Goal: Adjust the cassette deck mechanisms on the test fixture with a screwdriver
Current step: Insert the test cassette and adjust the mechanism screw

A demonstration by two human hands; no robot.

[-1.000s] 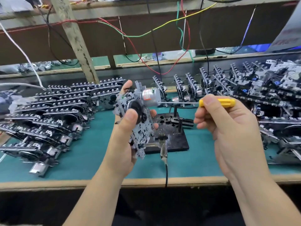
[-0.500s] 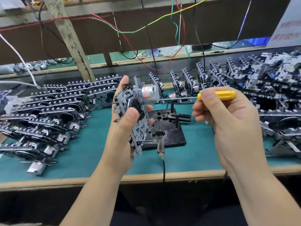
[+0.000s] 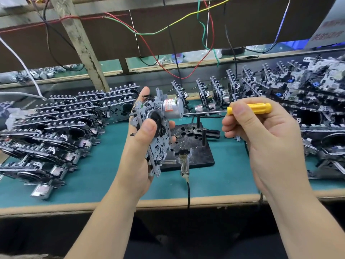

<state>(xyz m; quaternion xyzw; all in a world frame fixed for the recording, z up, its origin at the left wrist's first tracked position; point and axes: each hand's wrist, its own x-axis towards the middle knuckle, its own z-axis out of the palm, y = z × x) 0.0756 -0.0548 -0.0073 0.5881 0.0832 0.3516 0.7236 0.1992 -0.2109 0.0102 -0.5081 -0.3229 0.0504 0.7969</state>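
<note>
Left hand (image 3: 139,152) gripped one cassette deck mechanism (image 3: 155,131) upright above the worktop (image 3: 104,176), thumb pressed on its black flywheel, fingers curled behind the plate. Right hand (image 3: 261,139) pinched the yellow screwdriver (image 3: 248,108) between thumb and curled fingers, shaft level, tip at the end face of the motor (image 3: 172,108). The black test fixture (image 3: 196,146) stood unloaded just behind.

Risks: the tip could slip off the adjuster, since the unit was hand-held and unsupported; excess side force might bend the thin shaft.

Hidden: the tip's seat in the motor; the left fingertips; the stacked mechanisms at far right were cut off.
</note>
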